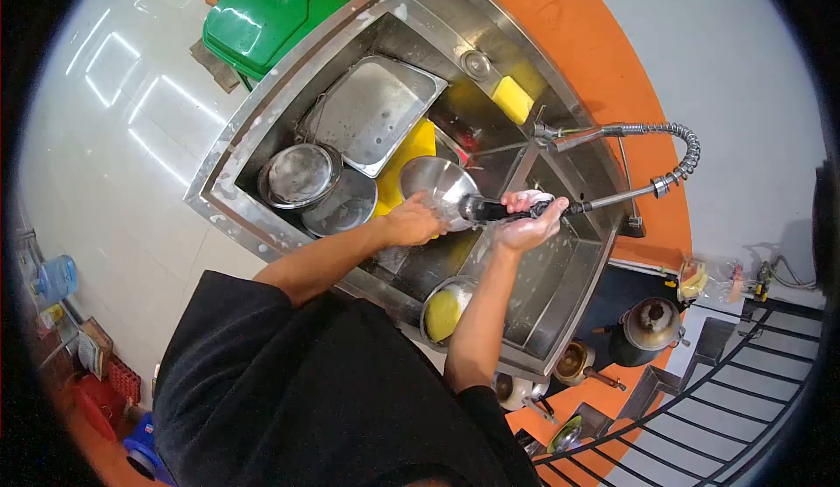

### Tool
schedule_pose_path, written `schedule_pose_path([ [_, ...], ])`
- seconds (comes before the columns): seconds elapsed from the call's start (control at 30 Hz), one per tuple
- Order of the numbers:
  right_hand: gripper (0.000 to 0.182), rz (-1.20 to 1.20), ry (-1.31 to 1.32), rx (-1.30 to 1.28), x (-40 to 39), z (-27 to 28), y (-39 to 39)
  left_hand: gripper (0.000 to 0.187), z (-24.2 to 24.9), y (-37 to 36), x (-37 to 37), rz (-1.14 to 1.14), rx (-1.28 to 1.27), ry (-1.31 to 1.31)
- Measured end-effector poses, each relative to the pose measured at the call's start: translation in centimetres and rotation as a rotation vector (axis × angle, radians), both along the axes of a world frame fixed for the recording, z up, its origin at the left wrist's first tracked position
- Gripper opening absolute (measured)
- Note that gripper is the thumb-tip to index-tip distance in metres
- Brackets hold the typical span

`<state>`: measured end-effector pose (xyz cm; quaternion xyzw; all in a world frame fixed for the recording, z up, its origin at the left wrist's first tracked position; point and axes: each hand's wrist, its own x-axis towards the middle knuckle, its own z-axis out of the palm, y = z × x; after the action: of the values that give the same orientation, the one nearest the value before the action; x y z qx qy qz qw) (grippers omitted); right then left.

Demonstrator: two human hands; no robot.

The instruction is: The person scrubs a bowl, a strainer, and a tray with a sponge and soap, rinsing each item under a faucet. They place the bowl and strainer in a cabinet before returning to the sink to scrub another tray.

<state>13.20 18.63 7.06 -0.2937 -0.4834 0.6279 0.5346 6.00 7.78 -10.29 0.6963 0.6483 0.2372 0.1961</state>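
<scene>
Left hand (411, 223) grips steel bowl (437, 181), right hand (528, 220) wrapped round sprayer (490, 210); steel tray (372, 112), lidded pots (300, 175), yellow sponge (512, 99) crowd sink (254, 128).

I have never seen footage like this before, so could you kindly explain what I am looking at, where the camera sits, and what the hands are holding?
There is no machine here: a person is working with two bare hands. The single picture comes from a camera worn on the person's head, looking down, and its wide lens bends the edges. Below is a steel sink. The left hand holds a metal bowl by its rim. The right hand has its grip closed on a black spray nozzle, which hangs from a coiled hose and points at the bowl. Also in the sink lie a steel tray, a round lid, a yellow sponge and a second bowl with something yellow inside.
</scene>
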Motion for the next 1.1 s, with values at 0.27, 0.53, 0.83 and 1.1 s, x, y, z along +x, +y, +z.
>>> schedule_pose_path([
  [0.27,0.063,0.082,0.067,-0.231,-0.3,-2.1,-0.5,0.030,2.5,-1.8,-0.9,-0.175,-0.187,0.080],
  [0.53,0.060,0.060,-0.093,-0.072,0.5,-2.1,0.3,0.033,0.2,-2.5,-4.0,0.000,-0.162,0.168],
  [0.83,0.061,0.096,0.039,-0.165,0.1,-2.5,0.4,0.037,-1.2,-2.0,-5.0,0.020,0.212,0.309],
  [1.1,0.060,-0.075,-0.013,0.063,-0.5,-2.1,1.0,0.025,-0.9,-3.8,-3.6,-0.159,0.184,0.150],
])
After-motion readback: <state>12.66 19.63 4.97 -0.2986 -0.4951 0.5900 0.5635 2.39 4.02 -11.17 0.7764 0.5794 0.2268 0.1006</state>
